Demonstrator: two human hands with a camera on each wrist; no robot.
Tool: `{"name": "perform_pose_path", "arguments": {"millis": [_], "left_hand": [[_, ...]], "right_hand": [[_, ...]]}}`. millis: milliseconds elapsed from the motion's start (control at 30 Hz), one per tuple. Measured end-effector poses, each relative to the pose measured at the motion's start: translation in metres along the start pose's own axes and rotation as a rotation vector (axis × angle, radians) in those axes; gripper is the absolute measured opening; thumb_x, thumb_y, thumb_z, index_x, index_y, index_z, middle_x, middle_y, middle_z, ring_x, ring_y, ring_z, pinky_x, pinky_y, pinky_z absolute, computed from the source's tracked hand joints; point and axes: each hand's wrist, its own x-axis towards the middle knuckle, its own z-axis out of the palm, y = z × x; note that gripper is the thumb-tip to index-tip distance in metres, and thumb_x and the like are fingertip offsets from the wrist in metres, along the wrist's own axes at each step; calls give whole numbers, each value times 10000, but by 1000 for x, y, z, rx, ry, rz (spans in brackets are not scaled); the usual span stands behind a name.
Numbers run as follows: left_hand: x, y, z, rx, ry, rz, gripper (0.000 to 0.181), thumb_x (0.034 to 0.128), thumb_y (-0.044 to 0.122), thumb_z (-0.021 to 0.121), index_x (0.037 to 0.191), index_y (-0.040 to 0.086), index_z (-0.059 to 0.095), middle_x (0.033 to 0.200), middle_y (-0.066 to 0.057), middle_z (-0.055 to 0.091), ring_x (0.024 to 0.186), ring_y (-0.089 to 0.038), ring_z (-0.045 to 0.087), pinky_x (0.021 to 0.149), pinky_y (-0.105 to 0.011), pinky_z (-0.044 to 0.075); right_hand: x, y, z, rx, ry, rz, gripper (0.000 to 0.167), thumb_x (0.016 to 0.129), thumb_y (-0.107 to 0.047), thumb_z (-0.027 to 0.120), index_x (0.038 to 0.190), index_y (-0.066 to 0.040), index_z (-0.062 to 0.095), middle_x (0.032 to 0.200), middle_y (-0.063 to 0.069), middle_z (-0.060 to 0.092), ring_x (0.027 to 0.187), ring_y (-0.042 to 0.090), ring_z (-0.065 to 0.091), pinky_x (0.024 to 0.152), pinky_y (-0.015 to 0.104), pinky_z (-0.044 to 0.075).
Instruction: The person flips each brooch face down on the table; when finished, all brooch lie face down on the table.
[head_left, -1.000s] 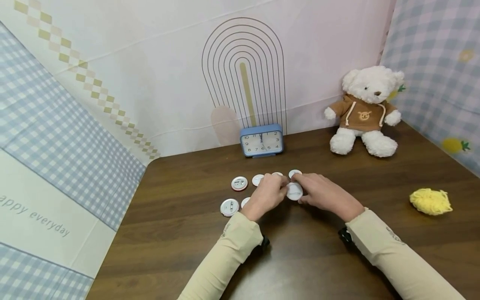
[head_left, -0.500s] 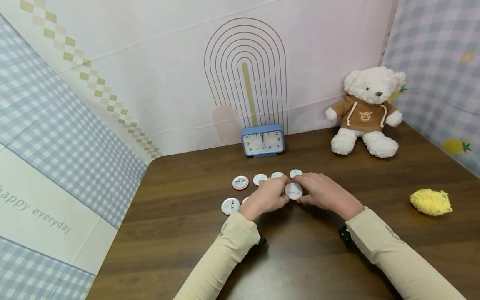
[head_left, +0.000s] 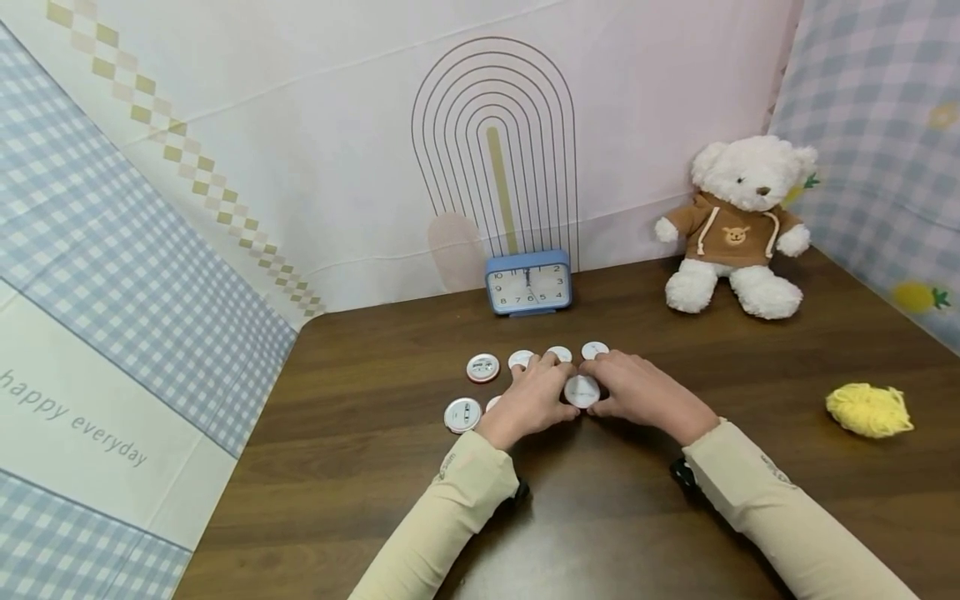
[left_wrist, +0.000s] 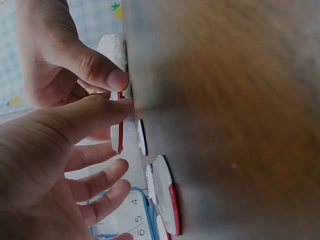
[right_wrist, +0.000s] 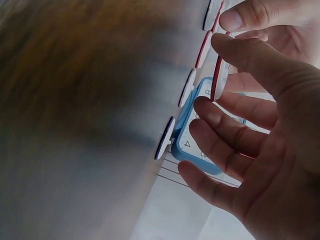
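Between both hands is a round pin badge point(head_left: 582, 392), its pale back upward in the head view. The left wrist view shows the badge point(left_wrist: 116, 129) edge-on with a red rim, off the table. My left hand point(head_left: 531, 398) pinches its left side with thumb and fingers. On the other side my right hand point(head_left: 647, 390) pinches it too, and the thumbs nearly meet. In the right wrist view the badge point(right_wrist: 218, 80) stands between thumb and fingers, the lower fingers spread loosely. A silver-backed badge point(head_left: 462, 414) lies left of my left hand, which partly hides another badge point(head_left: 492, 403).
A back row holds a red-rimmed badge point(head_left: 482, 367) and white-backed badges, one of them point(head_left: 595, 351) beyond my right hand. Behind stands a blue clock point(head_left: 528, 283). A teddy bear point(head_left: 738, 229) sits at back right, yellow yarn point(head_left: 870, 410) at right on the wooden table point(head_left: 337, 467).
The held badge has moved slightly left and nearer, with both hands around it. The left hand's fingers now reach further over its side. The badges on the table have stayed put.
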Motion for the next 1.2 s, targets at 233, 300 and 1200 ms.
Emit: {"name": "perform_pose_path", "arguments": {"millis": [233,300,1200], "left_hand": [[-1,1,4,43,-23,8,419,871,334,806,1235,159,695,1134,-50,597,1077,-285,538,870,-517,412],[-2,1,5,45,-31,6,416,866,337,810,1228,163,703,1137,-48,606,1084,-286,542,880,-530,412],[3,-2,-2,-67,-141,11,225,866,272,813,1038,166,716,932,31,595,916,-182,562,904,-551,402]], "right_hand": [[2,-2,4,24,-26,-2,334,800,-122,848,1087,-40,698,930,29,596,804,179,540,711,396,491],[2,-2,5,32,-36,1,334,794,-120,851,1085,-43,705,919,23,586,803,176,531,712,390,484],[5,8,-2,135,-139,30,249,805,-130,840,1015,-88,715,891,-12,612,790,162,525,717,385,463]]}}
